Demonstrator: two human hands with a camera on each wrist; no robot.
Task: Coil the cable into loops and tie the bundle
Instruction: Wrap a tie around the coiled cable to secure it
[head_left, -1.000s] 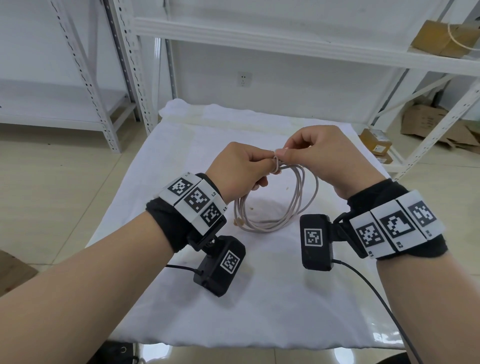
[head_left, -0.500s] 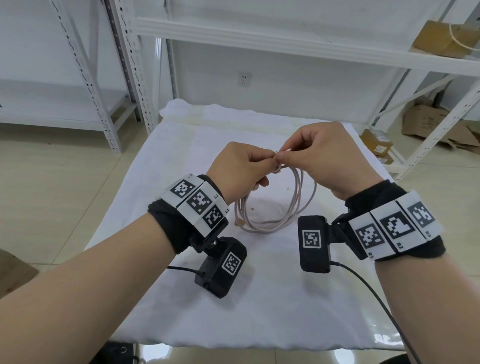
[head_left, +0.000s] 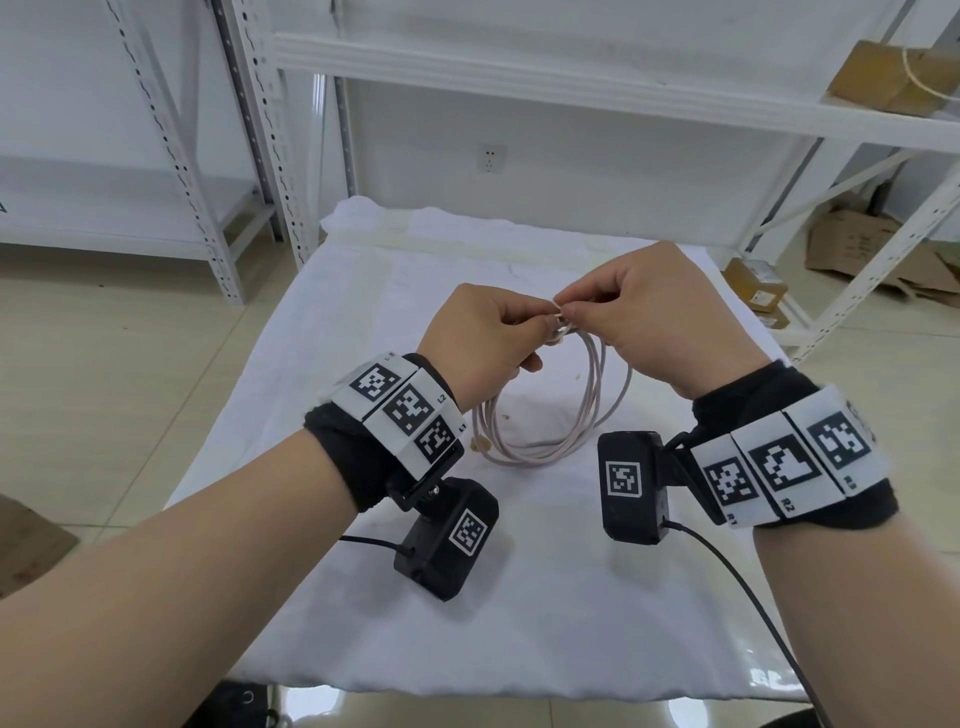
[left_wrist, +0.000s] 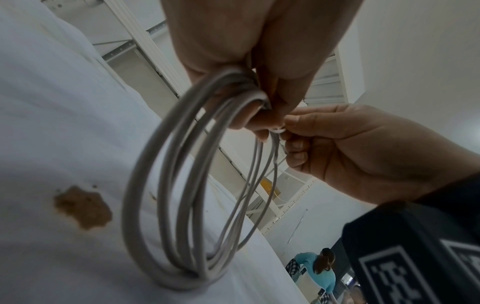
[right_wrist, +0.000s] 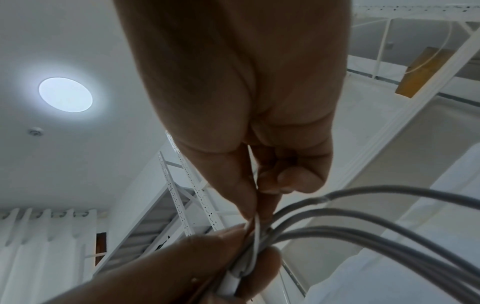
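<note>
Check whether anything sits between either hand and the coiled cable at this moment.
Nothing visible does. The left hand grips the top of the coiled cable directly, and the right hand pinches a thin white tie at the same spot. The loops hang freely to the white cloth below.

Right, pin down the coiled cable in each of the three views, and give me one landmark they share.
Head: the coiled cable hangs at centre, below both hands, its lower loops on the white cloth.
Left wrist: the loops fill the centre, hanging from the left hand at top.
Right wrist: only some strands cross the lower right.
Shared landmark: the spot where the right hand pinches a thin white tie against the bundle.
</note>
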